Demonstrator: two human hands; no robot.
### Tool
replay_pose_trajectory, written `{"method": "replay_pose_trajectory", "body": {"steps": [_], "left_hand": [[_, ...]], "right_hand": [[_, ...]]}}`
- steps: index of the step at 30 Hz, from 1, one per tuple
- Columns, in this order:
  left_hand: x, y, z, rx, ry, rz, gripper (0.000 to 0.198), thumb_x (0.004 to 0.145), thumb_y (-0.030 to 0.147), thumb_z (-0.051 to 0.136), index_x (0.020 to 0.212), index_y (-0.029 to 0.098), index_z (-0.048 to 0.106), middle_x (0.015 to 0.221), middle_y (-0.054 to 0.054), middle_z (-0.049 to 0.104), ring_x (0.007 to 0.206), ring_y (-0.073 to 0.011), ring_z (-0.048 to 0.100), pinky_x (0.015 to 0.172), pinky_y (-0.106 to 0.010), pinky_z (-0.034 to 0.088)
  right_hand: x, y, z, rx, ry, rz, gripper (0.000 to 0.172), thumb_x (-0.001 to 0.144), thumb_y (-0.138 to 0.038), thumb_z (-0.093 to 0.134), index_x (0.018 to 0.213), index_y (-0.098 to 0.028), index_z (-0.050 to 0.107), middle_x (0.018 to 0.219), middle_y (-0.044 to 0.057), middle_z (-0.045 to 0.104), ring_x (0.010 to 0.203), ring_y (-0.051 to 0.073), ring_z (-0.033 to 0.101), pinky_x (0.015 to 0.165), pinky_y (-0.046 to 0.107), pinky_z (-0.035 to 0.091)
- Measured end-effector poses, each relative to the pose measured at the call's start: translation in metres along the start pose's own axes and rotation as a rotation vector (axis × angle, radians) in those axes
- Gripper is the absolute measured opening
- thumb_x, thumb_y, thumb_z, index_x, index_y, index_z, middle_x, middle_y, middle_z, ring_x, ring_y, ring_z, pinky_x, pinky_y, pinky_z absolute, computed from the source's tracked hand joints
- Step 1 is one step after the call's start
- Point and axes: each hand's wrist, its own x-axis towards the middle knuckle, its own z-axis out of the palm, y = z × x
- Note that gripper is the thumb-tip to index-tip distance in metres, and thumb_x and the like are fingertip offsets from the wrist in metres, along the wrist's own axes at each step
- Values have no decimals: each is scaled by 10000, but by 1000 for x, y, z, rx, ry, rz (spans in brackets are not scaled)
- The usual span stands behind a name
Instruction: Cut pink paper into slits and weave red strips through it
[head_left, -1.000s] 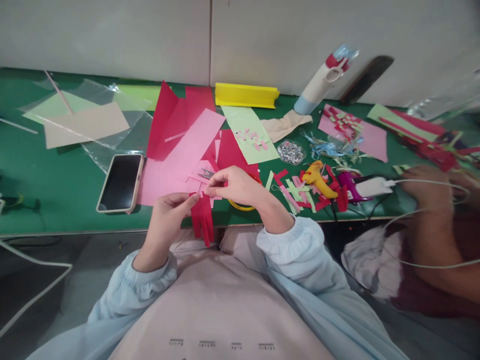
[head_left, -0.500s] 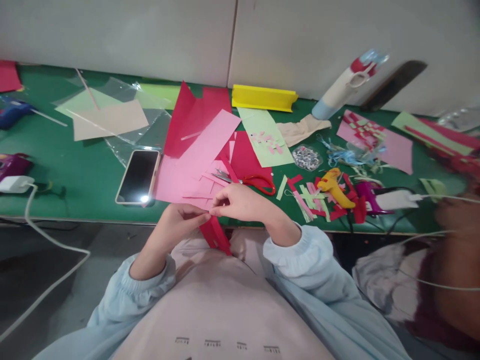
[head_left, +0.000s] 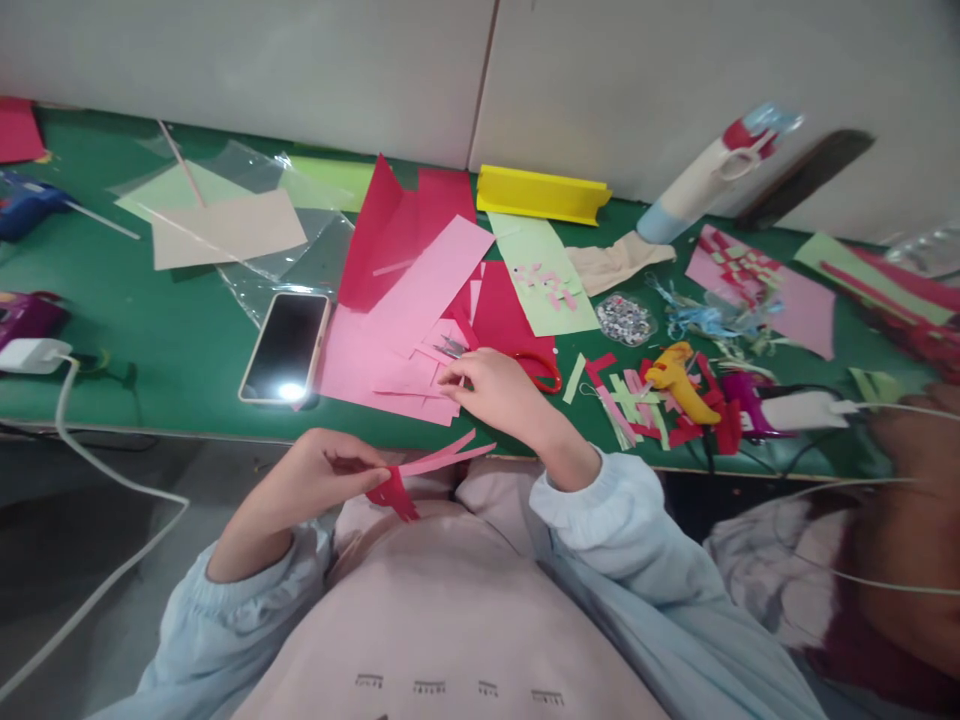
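My left hand (head_left: 334, 470) is closed in a pinch on a slit piece of red paper (head_left: 394, 492) above my lap, at the front edge of the table. Two thin pink paper strips (head_left: 442, 455) stick out from it toward the right. My right hand (head_left: 499, 392) reaches over loose pink strips (head_left: 411, 378) on a pink sheet (head_left: 349, 365); its thumb and forefinger are slightly apart, with nothing visible between them. Under and behind this hand lie red-handled scissors (head_left: 544, 370), partly hidden.
A phone (head_left: 286, 350) lies to the left. On the right are paper scraps (head_left: 630, 410), a yellow glue gun (head_left: 684, 385), a bag of small beads (head_left: 625, 318) and a bottle (head_left: 709, 180). A yellow folded piece (head_left: 544, 195) stands at the back. Another person's arm (head_left: 919, 500) is at far right.
My hands have parted. The left has drawn back left and down with the red paper, pink strips now showing from it. My right has moved slightly up and right over the loose strips.
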Motion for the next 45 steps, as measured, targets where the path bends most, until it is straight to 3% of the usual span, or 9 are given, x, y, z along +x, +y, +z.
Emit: {"method": "replay_pose_trajectory", "body": {"steps": [6,14,19,25,38,45], "left_hand": [[-7,3,-12,9,31,3,137,701,337,787,665,206,803,616,-84,737,517,-183,647,498,-242,532],[-10,-1,-21,35,52,33,158,726,353,773,678,206,806,620,-92,727,503,-163,608,478,-235,487],[-7,2,-24,84,-3,123,161,766,335,752,678,208,800,658,-95,723,566,-178,643,522,-244,501],[-1,4,-25,124,-64,164,162,799,341,737,724,216,808,687,-88,727,604,-179,657,558,-248,511],[18,15,-21,-33,5,126,178,738,358,794,671,192,793,665,-57,638,533,-139,591,497,-243,495],[48,26,-21,-227,44,35,216,630,367,849,581,182,748,565,-44,628,519,-131,534,460,-238,429]], "right_hand": [[9,-1,34,-248,50,-69,183,887,-244,703,1032,-132,701,1057,120,704,1035,263,585,939,361,422],[14,-4,42,-245,-42,-20,193,897,-207,695,1060,-109,665,1044,122,708,1032,252,606,933,352,419],[17,-3,40,-215,-63,-24,124,928,-213,645,967,-109,702,1012,122,711,1005,235,620,941,340,418],[16,1,34,-219,6,-12,199,978,-232,560,935,-112,713,982,122,684,988,238,616,924,345,433],[15,43,25,-157,114,95,145,946,-192,560,876,-136,673,939,113,653,933,233,594,884,350,448],[9,53,3,222,245,176,181,921,-290,537,826,-168,631,828,47,670,746,170,588,709,280,417]]}}
